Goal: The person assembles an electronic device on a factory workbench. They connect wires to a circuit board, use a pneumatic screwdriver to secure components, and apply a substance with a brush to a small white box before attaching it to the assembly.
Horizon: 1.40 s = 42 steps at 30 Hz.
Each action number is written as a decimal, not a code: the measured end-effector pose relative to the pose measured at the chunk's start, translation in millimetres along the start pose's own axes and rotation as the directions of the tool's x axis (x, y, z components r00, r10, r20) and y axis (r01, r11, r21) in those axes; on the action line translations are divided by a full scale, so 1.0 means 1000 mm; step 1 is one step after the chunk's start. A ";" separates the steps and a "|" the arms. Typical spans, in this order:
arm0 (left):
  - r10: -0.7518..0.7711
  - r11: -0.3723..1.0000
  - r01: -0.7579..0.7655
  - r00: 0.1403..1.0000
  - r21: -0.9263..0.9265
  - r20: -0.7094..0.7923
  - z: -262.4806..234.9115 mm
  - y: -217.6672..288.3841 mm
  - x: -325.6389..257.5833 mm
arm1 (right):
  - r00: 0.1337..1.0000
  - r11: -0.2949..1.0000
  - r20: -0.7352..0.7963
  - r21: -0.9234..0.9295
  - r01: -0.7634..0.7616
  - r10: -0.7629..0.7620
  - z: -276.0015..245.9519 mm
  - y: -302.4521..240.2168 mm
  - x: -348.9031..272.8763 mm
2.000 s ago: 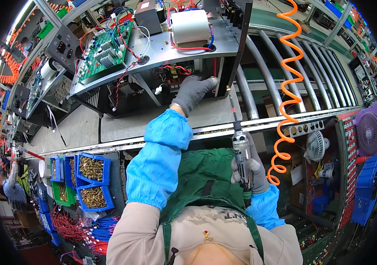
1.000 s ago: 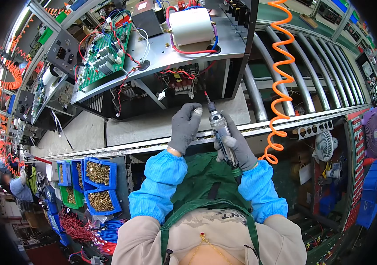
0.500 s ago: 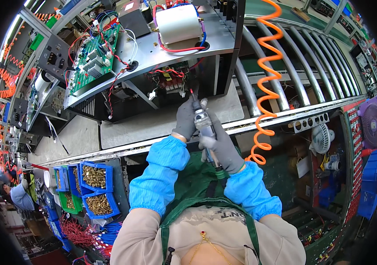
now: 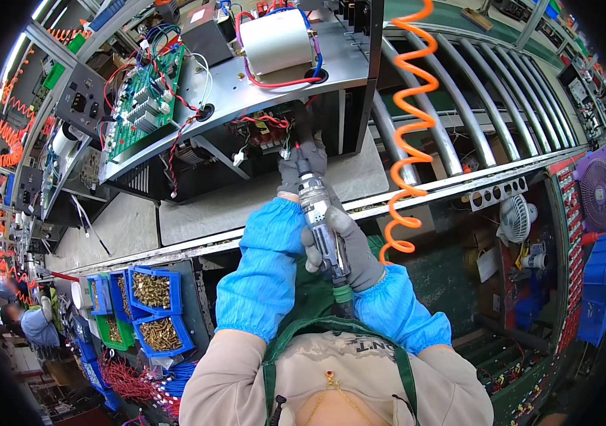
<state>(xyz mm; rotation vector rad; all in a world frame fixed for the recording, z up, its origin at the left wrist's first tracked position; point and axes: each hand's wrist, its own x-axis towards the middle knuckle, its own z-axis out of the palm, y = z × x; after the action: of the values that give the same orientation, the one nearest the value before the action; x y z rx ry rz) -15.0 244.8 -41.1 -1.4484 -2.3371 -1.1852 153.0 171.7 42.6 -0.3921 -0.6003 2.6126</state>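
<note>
My right hand (image 4: 354, 245), in a grey glove, wraps round the body of a silver air screwdriver (image 4: 319, 206) with a green hose fitting at its near end. At the tool's dark nose, my left hand (image 4: 301, 170), also gloved, is closed about its front end; the fingertips are partly hidden. The tool points away from me into the open lower bay of a metal chassis (image 4: 225, 89). Red wires (image 4: 264, 121) and a white connector (image 4: 239, 157) hang in that bay, left of my hands.
On the chassis top sit a green circuit board (image 4: 143, 99) and a white cylinder (image 4: 276, 42). A coiled orange air hose (image 4: 411, 117) hangs right of my hands, before a roller conveyor (image 4: 491, 106). Blue bins of brass fasteners (image 4: 152, 290) stand at left. People work far left.
The air screwdriver and both hands have shifted slightly left in view, and the left hand reaches farther into the bay. The chassis and orange hose also appear farther left as the view has turned.
</note>
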 end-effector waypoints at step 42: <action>-0.355 -0.192 0.807 0.473 -0.558 0.806 -0.049 -0.025 -0.032 | 0.992 0.938 -0.122 -0.340 -0.064 0.024 -0.035 0.000 -0.058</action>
<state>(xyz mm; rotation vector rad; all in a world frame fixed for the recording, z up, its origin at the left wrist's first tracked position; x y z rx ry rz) -31.5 183.9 -37.5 -0.2104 -2.5775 -3.5388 215.8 157.1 21.8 -0.6681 -1.0223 2.5022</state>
